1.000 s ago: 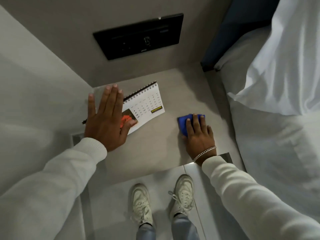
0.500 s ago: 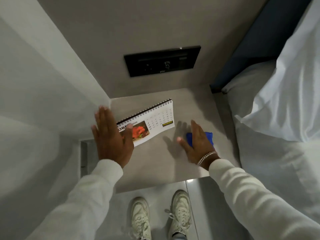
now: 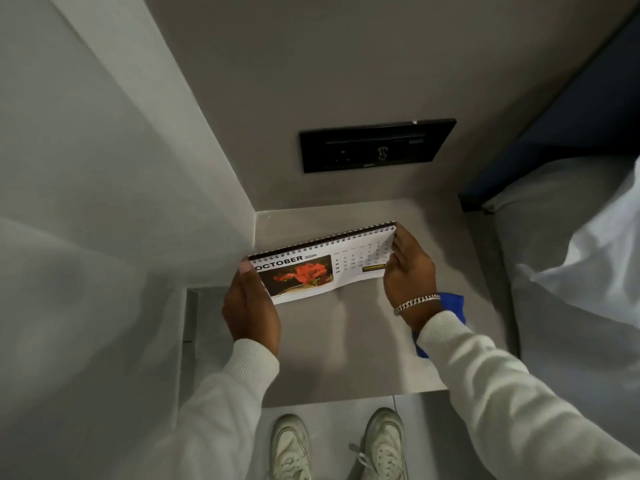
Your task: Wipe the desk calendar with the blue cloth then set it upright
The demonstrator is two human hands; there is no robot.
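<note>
The desk calendar (image 3: 346, 265) is a white spiral-bound pad showing October and a red flower picture. It is lifted off the grey bedside shelf (image 3: 346, 358), tilted with its spiral edge on top. My left hand (image 3: 251, 306) grips its left end and my right hand (image 3: 407, 275) grips its right end. The blue cloth (image 3: 452, 303) lies on the shelf at the right, mostly hidden under my right wrist and sleeve.
A black switch panel (image 3: 377, 145) is set in the wall behind the shelf. A grey wall closes the left side. A bed with white linen (image 3: 571, 254) and a dark headboard stands at the right. My white shoes (image 3: 346, 445) are on the floor below.
My right hand left the blue cloth and moved to the calendar. Both hands took hold of the calendar's ends and raised it off the shelf, where it had lain flat.
</note>
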